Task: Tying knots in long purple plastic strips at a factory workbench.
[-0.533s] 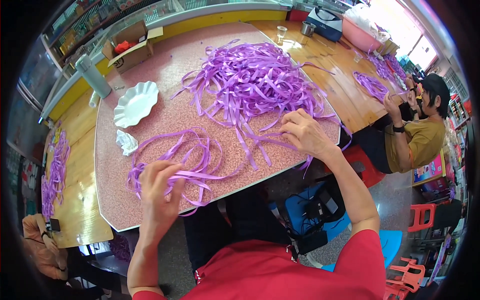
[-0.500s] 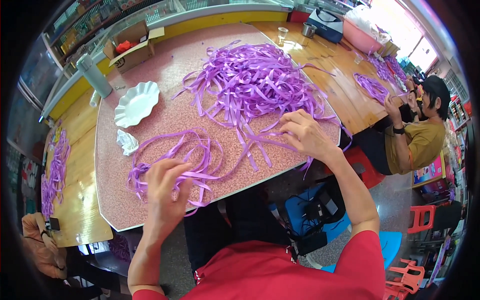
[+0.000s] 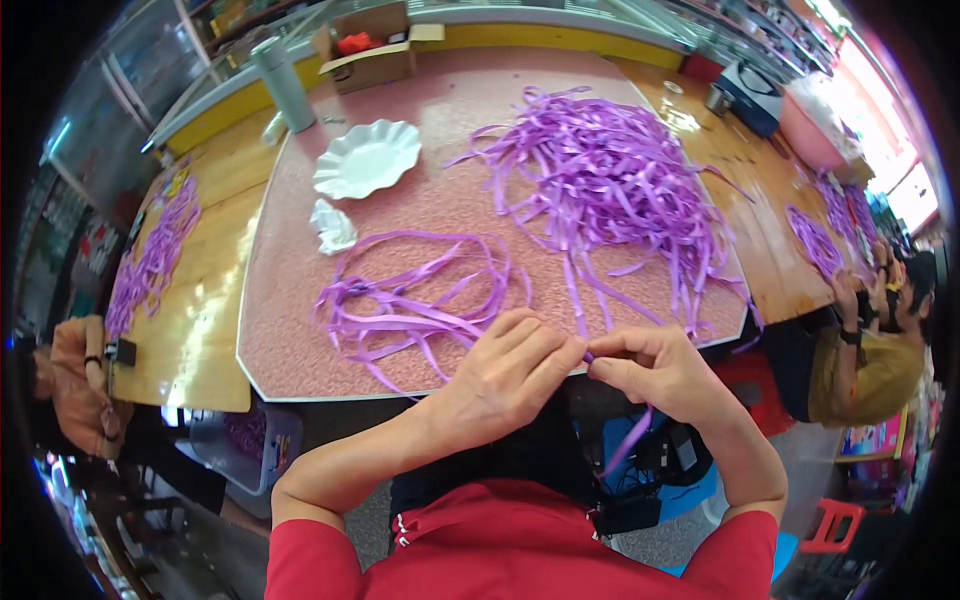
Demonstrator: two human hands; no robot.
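My left hand and my right hand meet at the front edge of the table, both closed on a purple ribbon. A short end of it hangs below my right hand, whose thumb and forefinger pinch it. The fingers of my left hand curl over the ribbon and partly hide it. Loose loops of purple ribbon lie to the left of my hands, with small knots in them. A big tangled heap of purple ribbons spreads farther back on the right, strands trailing toward me.
Behind the loops are a crumpled white tissue, a scalloped white plate, a grey-green flask and an open cardboard box. One person sits at right, another at left. Below the left-hand table stands a plastic tub.
My hands have come together at the table's edge, the left moving right from the loops and the right drawing nearer to me. Both now grip the ribbon. The view has shifted left.
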